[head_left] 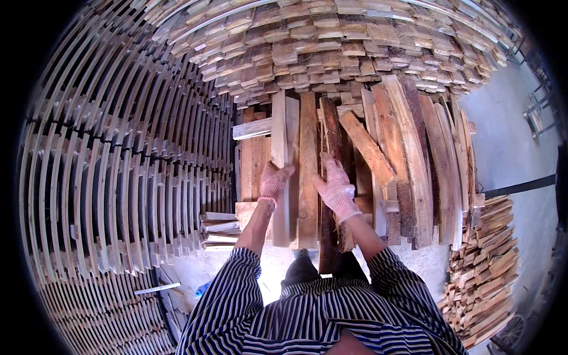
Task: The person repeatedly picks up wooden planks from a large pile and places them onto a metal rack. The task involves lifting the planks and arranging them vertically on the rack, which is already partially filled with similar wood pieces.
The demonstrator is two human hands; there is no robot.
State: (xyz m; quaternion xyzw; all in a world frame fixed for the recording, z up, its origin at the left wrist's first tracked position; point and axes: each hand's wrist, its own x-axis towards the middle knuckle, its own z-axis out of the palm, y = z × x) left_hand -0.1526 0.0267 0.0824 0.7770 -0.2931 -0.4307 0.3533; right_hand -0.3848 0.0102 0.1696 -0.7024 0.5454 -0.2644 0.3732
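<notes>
Left hand [276,182]: gloved in pale pink, with thumb laid across the face of the pale plank [279,133] and fingers mostly hidden at its left side; cannot tell whether pinching it.
Right hand [338,188]: gloved alike, thumb and fingers spread, thumb at the right edge of the brown plank [307,160], fingers reaching over the dark bark-edged plank [332,127].
Pale plank: under the left thumb, running lengthwise beyond and back past the grip.
Brown plank: between both hands, roughly parallel to the pale one.
Short pale block [252,129]: crosswise, beyond and left of the left hand.
Short slanted board [367,148]: just right of the right hand, tilted across neighbouring planks.
Long rough boards [408,130]: farther right of the right hand, side by side.
Stacked board ends [331,44]: beyond both hands, in stepped rows.
Slatted stacks [118,154]: well left of the left hand.
Lower wood pile [485,266]: well right of the right hand and nearer the body.
Striped sleeves [222,296]: behind both hands, ending at the forearms.
</notes>
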